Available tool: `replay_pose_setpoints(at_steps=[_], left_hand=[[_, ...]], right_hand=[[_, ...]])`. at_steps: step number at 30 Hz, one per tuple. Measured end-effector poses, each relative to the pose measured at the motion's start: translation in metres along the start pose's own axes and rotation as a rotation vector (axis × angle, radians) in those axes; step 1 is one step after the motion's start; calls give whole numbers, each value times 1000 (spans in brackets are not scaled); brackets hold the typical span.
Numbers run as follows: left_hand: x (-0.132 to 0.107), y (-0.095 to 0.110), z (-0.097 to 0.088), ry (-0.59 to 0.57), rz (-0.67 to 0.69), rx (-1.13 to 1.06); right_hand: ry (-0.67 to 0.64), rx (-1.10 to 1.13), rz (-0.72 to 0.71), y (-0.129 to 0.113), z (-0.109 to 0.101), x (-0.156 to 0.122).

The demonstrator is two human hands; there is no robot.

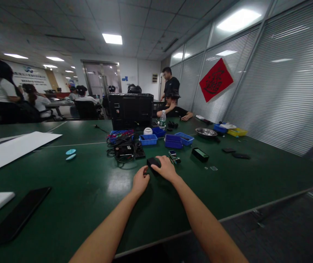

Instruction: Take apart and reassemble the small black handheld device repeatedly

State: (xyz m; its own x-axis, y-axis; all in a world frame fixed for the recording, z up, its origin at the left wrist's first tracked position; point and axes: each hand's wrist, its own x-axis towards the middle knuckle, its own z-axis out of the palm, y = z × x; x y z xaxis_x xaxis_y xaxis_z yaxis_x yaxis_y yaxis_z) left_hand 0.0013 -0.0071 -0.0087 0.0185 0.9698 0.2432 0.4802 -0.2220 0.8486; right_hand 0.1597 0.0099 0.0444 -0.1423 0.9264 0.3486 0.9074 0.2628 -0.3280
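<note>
A small black box sits on the green table in front of me. My right hand grips it from above and from the right, its thumb along the near side and its fingers over the far edge, covering much of the box. Just left of the box is my left hand, fingers loosely bent, a gap between thumb and forefinger, holding nothing. To the right of my right hand lies a small circuit-board assembly with a little screen. Farther right is a black open case with a greenish panel inside.
Behind my hands are tangled cables with a black power unit, blue trays, a baseball, a water bottle and a monitor. A metal bowl stands back right. People sit and stand beyond the table.
</note>
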Motion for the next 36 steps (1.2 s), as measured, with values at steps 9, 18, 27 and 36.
replay_pose_setpoints(at_steps=[9, 18, 27, 36], left_hand=[[-3, 2, 0, 8, 55, 78], [-7, 12, -2, 20, 175, 199], [1, 28, 18, 0, 310, 345], [-1, 26, 17, 8, 302, 315]], right_hand=[[-170, 16, 273, 4, 7, 7], [124, -112, 554, 62, -22, 14], [49, -169, 465, 63, 3, 15], [-1, -81, 370, 54, 6, 15]])
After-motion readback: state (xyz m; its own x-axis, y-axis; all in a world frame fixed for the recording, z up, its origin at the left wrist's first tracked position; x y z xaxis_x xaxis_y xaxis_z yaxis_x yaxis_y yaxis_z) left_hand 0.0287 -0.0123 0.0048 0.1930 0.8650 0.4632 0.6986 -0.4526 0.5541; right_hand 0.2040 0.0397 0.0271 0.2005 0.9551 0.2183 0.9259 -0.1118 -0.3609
